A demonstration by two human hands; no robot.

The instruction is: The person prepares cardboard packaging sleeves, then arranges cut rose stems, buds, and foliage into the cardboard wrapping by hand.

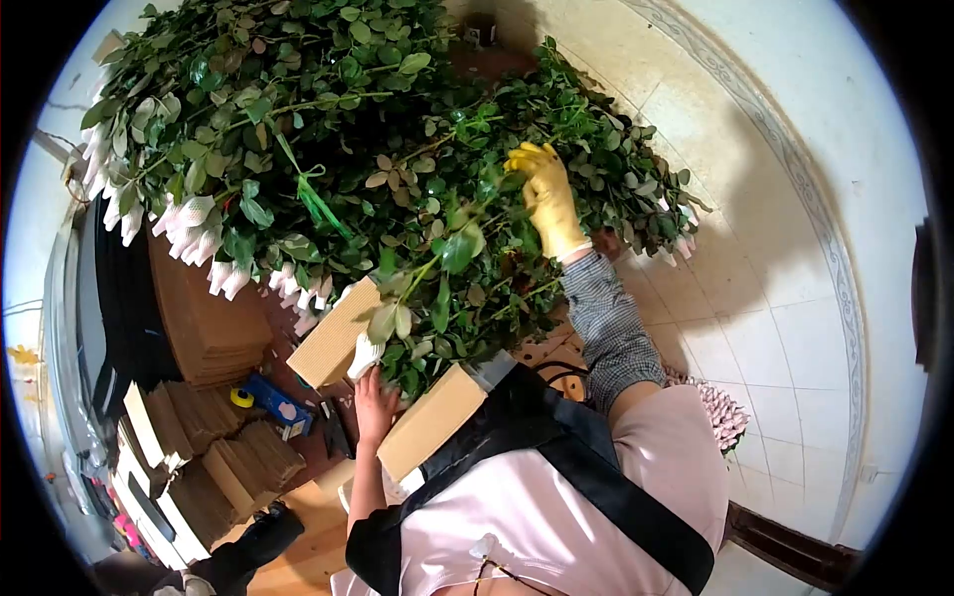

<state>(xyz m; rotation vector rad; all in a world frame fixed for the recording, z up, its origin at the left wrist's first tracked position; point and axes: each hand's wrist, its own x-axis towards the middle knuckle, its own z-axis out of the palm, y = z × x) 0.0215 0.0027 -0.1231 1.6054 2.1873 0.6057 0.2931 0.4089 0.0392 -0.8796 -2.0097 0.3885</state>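
Observation:
My right hand [549,199], in a yellow glove, is raised over the leafy rose stems with its fingers curled together. A single rose stem [425,270] slants down from it to a bud in a white net sleeve [367,355]. Just below that bud is my bare left hand [375,409], its fingers stretched upward and close to the bud, partly hidden by leaves. Corrugated cardboard pieces stand on either side, one to the upper left [336,336] and another at the lower right [429,422].
A large heap of roses [268,129] with netted buds fills the far side, green twine [316,199] lying on it. Stacked cardboard [214,452], a blue box [278,405] and a yellow tape measure [241,397] are at left. More pink netted buds [723,412] stand by the tiled wall.

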